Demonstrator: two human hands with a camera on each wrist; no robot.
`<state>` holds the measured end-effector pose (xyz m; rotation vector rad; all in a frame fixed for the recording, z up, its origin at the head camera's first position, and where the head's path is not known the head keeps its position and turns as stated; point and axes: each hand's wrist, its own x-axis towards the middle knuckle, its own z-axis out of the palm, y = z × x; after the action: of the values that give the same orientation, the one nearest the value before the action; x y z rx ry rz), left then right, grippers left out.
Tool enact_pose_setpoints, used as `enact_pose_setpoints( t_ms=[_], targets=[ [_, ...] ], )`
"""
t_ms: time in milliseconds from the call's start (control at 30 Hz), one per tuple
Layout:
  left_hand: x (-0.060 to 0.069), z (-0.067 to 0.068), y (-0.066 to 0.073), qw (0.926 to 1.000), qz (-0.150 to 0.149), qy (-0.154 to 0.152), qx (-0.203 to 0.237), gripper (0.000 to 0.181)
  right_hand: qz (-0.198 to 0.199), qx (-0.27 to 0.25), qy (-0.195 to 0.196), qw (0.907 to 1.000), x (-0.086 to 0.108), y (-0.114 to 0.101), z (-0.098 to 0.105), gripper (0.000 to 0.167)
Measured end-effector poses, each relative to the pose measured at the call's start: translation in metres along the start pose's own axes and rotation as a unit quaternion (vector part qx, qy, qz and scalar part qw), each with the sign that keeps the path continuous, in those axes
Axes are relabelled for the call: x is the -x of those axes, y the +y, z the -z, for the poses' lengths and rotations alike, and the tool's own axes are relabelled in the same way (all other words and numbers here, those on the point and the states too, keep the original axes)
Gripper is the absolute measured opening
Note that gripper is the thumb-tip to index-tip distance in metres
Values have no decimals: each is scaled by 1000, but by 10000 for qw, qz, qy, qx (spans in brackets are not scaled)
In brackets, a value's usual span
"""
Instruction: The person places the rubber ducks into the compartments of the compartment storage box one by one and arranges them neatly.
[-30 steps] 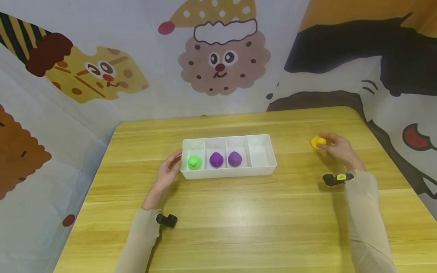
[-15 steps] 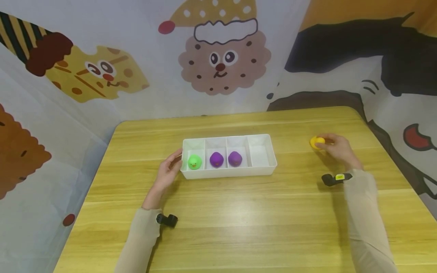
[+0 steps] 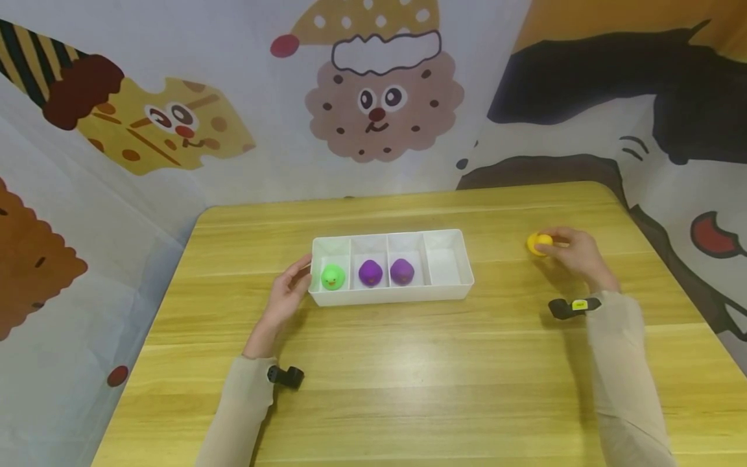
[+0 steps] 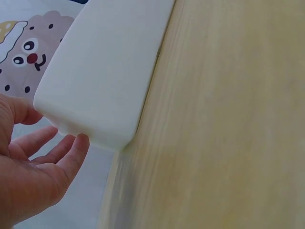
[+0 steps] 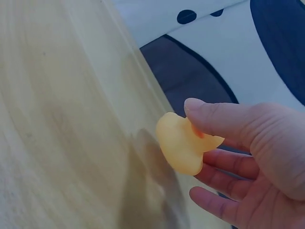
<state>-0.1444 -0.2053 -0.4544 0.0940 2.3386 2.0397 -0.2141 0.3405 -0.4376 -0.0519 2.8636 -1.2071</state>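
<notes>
In the head view, a white divided tray [image 3: 390, 296] stands on the table. My left hand [image 3: 287, 293] touches its left end wall, and in the left wrist view the fingers [image 4: 76, 150] lie against that end. A green toy duck [image 3: 332, 277] with an orange beak sits in the leftmost compartment. The two middle compartments hold one round purple toy each, a left one [image 3: 370, 274] and a right one [image 3: 402, 272]. Over the table's right side, my right hand [image 3: 578, 254] pinches a yellow rubber duck [image 5: 180, 145] between thumb and fingers. Part of the duck is hidden behind the thumb.
The tray's rightmost compartment [image 3: 446, 261] shows its bare floor. A light wooden table [image 3: 408, 376] spreads out around the tray. Behind it hangs a white cloth [image 3: 257, 58] with cartoon prints. Both wrists carry small black cameras.
My right hand has shifted slightly left, carrying the yellow rubber duck with it. The left hand, the tray and the toys inside look unmoved.
</notes>
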Motion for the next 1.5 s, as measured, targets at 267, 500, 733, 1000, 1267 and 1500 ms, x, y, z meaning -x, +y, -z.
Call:
enact_pose_setpoints(
  t_ms=[267, 500, 733, 1000, 1267, 1500],
  targets=[
    [0, 0, 0, 10000, -42, 1, -67, 44, -110, -28, -38, 9999, 3, -13, 2, 54],
    [0, -1, 1, 10000, -3, -3, -30, 44, 236, -88, 34, 9997, 8, -32, 0, 47],
    [0, 0, 0, 10000, -32, 32, -65, 45, 546, -129, -62, 9984, 10, -46, -3, 44],
    [1, -1, 1, 10000, -8, 2, -52, 45, 937, -39, 23, 9956, 13, -61, -12, 34],
    [0, 0, 1, 10000, -13, -7, 11, 45, 1309, -141, -73, 9913, 12, -76, -23, 31],
    [0, 0, 0, 10000, -27, 3, -31, 45, 1621, -242, -221, 9862, 12, -89, -34, 30]
  ],
)
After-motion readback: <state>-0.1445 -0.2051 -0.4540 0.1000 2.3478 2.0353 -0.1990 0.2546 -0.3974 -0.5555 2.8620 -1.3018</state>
